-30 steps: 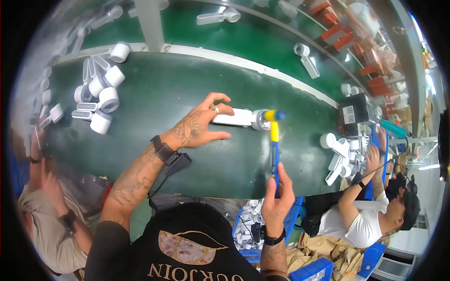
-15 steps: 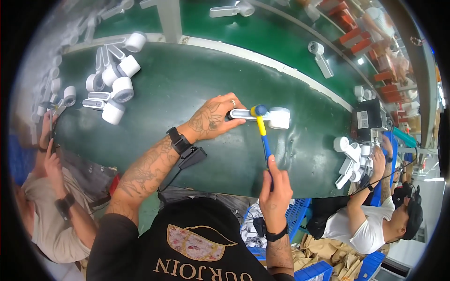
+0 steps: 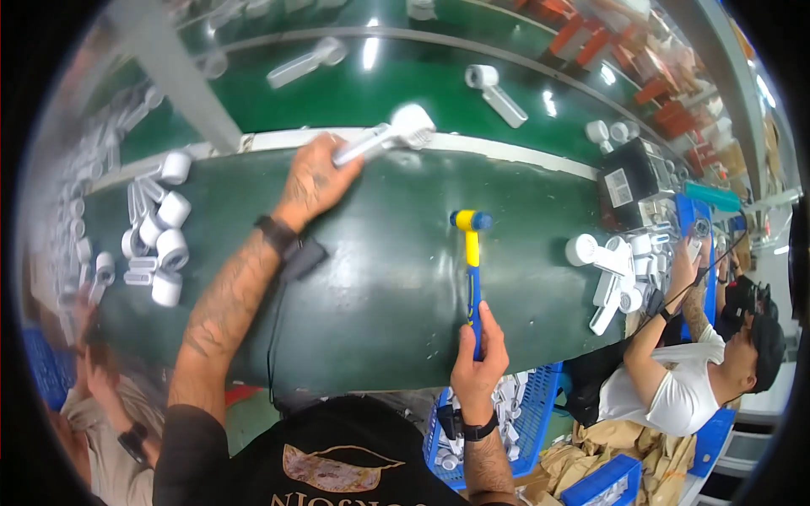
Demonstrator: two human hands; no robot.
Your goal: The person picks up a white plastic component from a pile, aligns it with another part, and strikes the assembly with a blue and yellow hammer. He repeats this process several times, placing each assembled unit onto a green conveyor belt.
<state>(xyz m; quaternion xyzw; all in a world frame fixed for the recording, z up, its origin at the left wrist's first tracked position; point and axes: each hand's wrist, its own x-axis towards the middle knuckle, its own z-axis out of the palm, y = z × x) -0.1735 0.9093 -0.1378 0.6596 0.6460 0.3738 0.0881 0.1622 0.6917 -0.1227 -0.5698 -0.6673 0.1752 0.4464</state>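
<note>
My left hand (image 3: 316, 181) is closed round the handle end of a white handheld fan (image 3: 411, 126). The fan has a round drum-shaped head and is blurred by motion, held up near the bench's far white edge with its head pointing right. In my right hand (image 3: 481, 354) is a mallet (image 3: 472, 253) with a blue and yellow handle and a yellow head with blue faces. The mallet head points away from me, over the green bench (image 3: 371, 278). Between the two hands there is a wide gap.
White fans (image 3: 160, 232) lie piled at the left, more (image 3: 616, 274) at the right beside a black box (image 3: 637, 181). Beyond the edge runs a green conveyor (image 3: 405, 72) with scattered fans. A blue basket (image 3: 544, 413) of white parts stands below. Co-workers sit on both sides.
My left hand has lifted the fan off the bench and carried it away from under the mallet, toward the far edge. My right hand still holds the mallet. The view has shifted.
</note>
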